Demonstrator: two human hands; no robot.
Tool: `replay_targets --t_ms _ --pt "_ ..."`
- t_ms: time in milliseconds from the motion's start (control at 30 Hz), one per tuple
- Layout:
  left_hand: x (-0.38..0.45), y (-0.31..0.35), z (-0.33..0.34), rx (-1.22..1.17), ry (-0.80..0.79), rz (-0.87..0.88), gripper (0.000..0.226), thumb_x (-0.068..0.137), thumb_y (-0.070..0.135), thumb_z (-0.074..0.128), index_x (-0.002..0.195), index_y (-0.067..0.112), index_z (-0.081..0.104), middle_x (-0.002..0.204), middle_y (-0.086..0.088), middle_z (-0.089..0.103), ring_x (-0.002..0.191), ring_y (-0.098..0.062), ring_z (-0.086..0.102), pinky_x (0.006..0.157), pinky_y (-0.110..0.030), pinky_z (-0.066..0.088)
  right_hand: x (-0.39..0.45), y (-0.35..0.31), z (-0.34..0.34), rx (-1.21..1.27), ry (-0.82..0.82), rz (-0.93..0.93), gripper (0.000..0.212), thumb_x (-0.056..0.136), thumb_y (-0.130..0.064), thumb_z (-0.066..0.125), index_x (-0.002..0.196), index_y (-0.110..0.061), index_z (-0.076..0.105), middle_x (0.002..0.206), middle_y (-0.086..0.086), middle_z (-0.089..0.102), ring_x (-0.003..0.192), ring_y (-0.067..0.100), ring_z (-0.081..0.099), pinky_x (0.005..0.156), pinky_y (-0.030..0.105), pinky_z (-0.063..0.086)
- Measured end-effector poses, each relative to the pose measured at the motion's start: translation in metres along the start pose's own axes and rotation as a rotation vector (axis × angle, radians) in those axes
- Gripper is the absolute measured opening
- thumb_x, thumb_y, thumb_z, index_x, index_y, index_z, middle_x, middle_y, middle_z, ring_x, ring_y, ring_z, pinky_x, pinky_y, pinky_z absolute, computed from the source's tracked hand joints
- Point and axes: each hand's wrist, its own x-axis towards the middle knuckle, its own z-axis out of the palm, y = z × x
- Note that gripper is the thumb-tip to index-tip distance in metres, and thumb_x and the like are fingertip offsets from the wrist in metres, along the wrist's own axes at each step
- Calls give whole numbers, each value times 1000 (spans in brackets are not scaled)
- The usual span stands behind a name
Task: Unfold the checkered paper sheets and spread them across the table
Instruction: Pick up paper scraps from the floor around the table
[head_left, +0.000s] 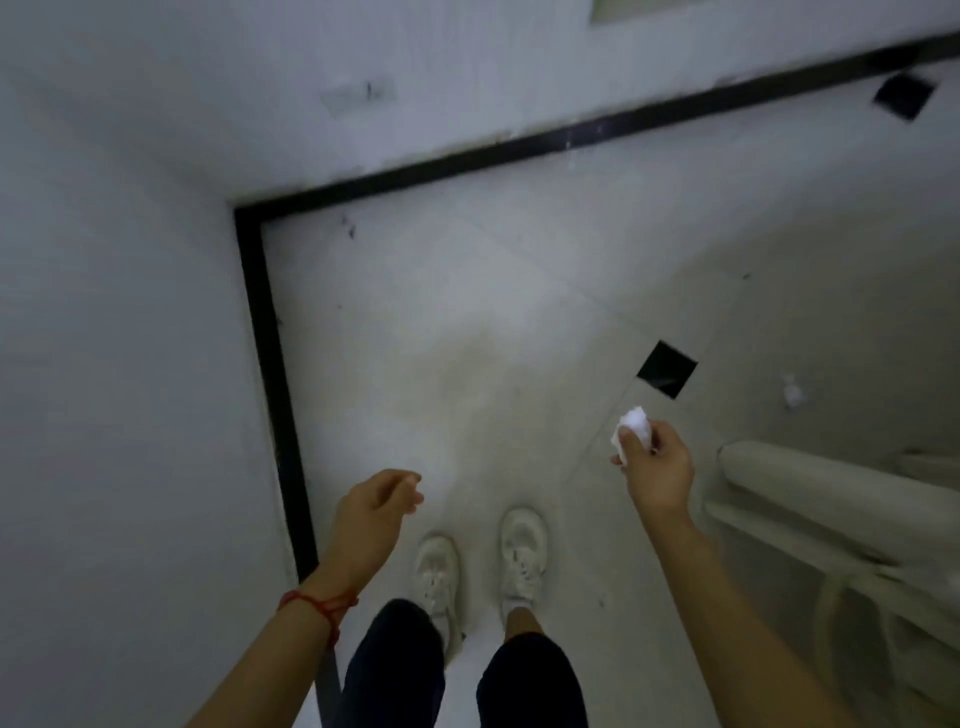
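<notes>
I am looking down at a pale tiled floor (467, 312) in a room corner. My right hand (655, 467) pinches a small crumpled white paper wad (635, 422) between thumb and fingers, held out above the floor. My left hand (376, 506) hangs lower left with loosely curled fingers and holds nothing; a red string bracelet (319, 603) circles its wrist. No checkered sheets and no table show in this view.
White walls with a black baseboard (270, 364) close the left and far sides. A white curved furniture frame (831, 493) stands at right. Another crumpled white scrap (793, 393) lies on the floor. Black inset tiles (666, 369) dot the floor. My white shoes (523, 551) stand below.
</notes>
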Motion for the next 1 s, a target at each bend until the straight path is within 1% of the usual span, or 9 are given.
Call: replay_targets --t_ms 67,167,300,400,467,633,800,900,1000 --pt "-18 38 -10 31 -26 45 16 93 16 46 94 15 62 80 3 64 77 -14 59 67 -18 43 -14 -31 -27 29 8 40 12 86 -19 60 87 -8 57 90 24 66 80 36 66 53 18 48" --pt "-38 90 -25 55 -37 100 17 93 18 46 96 14 62 81 1 64 77 -12 58 67 -18 43 -27 -77 -63 90 17 87 20 86 -16 58 99 0 59 97 22 65 81 35 65 47 12 47" --pt "-47 139 -46 100 -39 125 17 93 20 46 95 14 62 84 -4 65 79 -17 59 72 -26 42 -40 -133 -100 176 33 122 26 86 -12 57 107 4 60 92 16 62 61 19 61 42 8 45" --pt "-41 166 -58 163 -65 125 18 93 21 46 87 18 63 83 -4 66 81 -21 61 72 -28 44 -45 -161 -117 235 61 144 24 87 -10 56 107 5 59 94 19 62 60 16 59 41 8 45" --pt "-29 188 -64 208 -109 134 21 94 20 46 78 25 60 81 -3 66 80 -22 61 70 -28 44 -41 -176 -126 289 86 178 26 88 -9 56 109 5 58 94 17 61 60 16 59 43 12 48" --pt "17 268 -70 348 -223 174 24 94 18 46 76 27 59 82 -3 66 81 -24 60 68 -26 44 -21 -204 -148 402 249 287 31 88 -16 57 113 3 57 92 15 61 66 18 60 57 25 46" --pt "63 390 -30 491 -412 298 27 95 17 44 74 29 57 80 4 61 81 -18 58 73 -21 44 -3 -225 -161 535 406 386 9 87 -15 59 86 -7 60 80 13 62 66 19 61 62 30 48" --pt "83 461 21 573 -484 408 23 94 16 45 78 21 60 78 5 60 80 -18 57 71 -19 44 2 -228 -169 597 476 424 11 86 -13 59 77 -6 60 70 8 61 65 23 61 63 32 49" --pt "89 522 85 615 -549 494 19 94 15 44 96 9 61 80 0 60 80 -18 55 65 -15 40 8 -224 -182 686 563 473 19 86 -9 58 68 -10 57 68 7 58 63 22 59 52 23 50"
